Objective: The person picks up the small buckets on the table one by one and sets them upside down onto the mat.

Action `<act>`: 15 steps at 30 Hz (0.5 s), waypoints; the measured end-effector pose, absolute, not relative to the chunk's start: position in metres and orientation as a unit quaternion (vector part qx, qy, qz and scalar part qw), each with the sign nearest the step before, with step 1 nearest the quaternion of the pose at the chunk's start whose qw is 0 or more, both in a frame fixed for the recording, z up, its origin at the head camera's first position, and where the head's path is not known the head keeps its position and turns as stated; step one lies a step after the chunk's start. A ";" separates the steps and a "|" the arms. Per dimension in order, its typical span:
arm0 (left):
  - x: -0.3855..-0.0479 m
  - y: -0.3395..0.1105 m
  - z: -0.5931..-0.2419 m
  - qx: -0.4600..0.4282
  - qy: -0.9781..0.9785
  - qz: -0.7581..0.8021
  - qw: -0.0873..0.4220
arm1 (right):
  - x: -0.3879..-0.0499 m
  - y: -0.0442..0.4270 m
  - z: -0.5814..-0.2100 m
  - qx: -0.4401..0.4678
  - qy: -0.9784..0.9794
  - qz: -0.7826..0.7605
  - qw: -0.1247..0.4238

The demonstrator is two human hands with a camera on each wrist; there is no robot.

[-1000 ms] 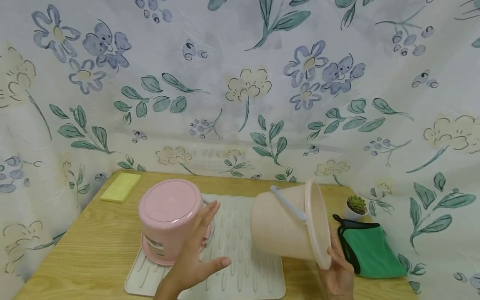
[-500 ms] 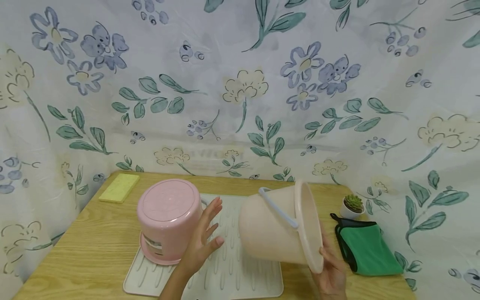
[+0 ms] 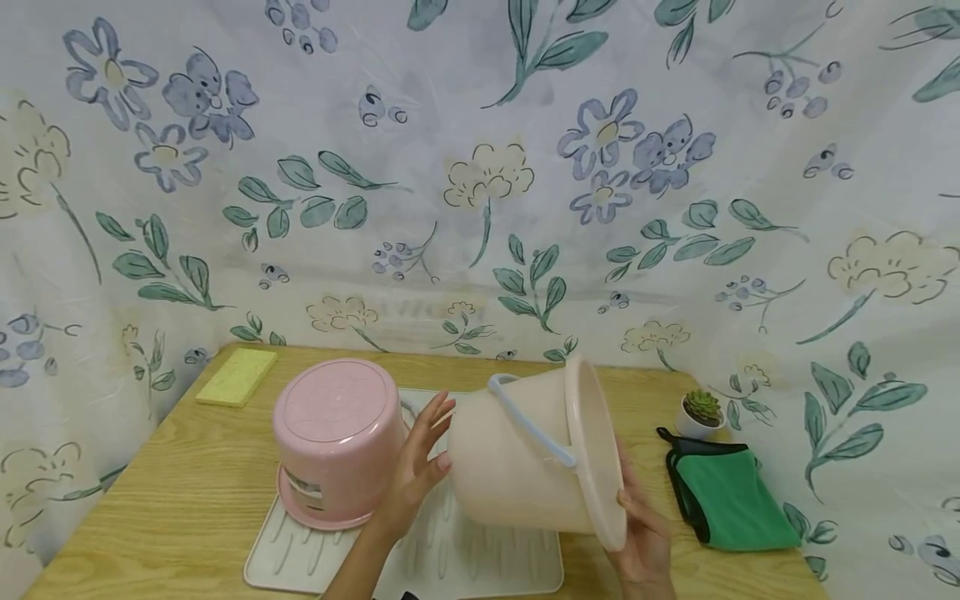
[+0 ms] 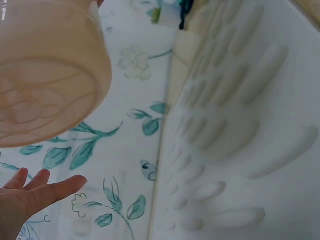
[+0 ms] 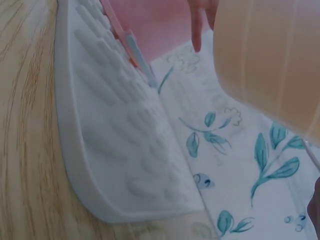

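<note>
A cream plastic bucket (image 3: 517,475) with a pale blue handle (image 3: 531,427) is held tilted on its side above the white ribbed drying tray (image 3: 502,562), its mouth facing right. My right hand (image 3: 643,533) grips it at the rim, thumb on the outer edge; the other fingers are mostly hidden behind it. My left hand (image 3: 411,479) is spread beside the bucket's base, and in the left wrist view its fingers (image 4: 47,195) stand apart from the round bottom. Upside down on the tray's left part rests a pink bucket (image 3: 337,450), just left of that hand.
A yellow sponge cloth (image 3: 237,377) lies at the table's back left corner. On the right are a small potted succulent (image 3: 701,412) and a folded green cloth (image 3: 738,500) with a black piece (image 3: 686,483). A flowered curtain (image 3: 420,250) closes off the back and sides.
The cream bucket has moved left in my right hand, over the tray. Its base has come close to my left hand, whose position has shifted slightly. The pink bucket stays put.
</note>
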State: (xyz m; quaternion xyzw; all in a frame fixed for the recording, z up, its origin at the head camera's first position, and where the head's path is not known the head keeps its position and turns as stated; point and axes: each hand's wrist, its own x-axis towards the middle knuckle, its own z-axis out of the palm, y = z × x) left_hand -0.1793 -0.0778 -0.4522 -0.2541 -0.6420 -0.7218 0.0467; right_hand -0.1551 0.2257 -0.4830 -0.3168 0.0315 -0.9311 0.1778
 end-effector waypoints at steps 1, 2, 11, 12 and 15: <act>-0.180 -0.078 -0.452 -0.253 -0.642 -0.722 0.047 | -0.156 0.224 -0.483 -0.320 0.031 -0.930 0.179; -0.180 -0.077 -0.453 -0.252 -0.640 -0.724 0.045 | -0.157 0.222 -0.482 -0.323 0.031 -0.928 0.182; -0.182 -0.078 -0.462 -0.302 -0.605 -0.735 0.057 | -0.160 0.207 -0.484 -0.337 0.033 -0.921 0.191; -0.182 -0.077 -0.462 -0.309 -0.601 -0.734 0.060 | -0.160 0.205 -0.485 -0.335 0.030 -0.922 0.192; -0.181 -0.076 -0.463 -0.329 -0.591 -0.733 0.069 | -0.160 0.201 -0.486 -0.325 0.018 -0.924 0.198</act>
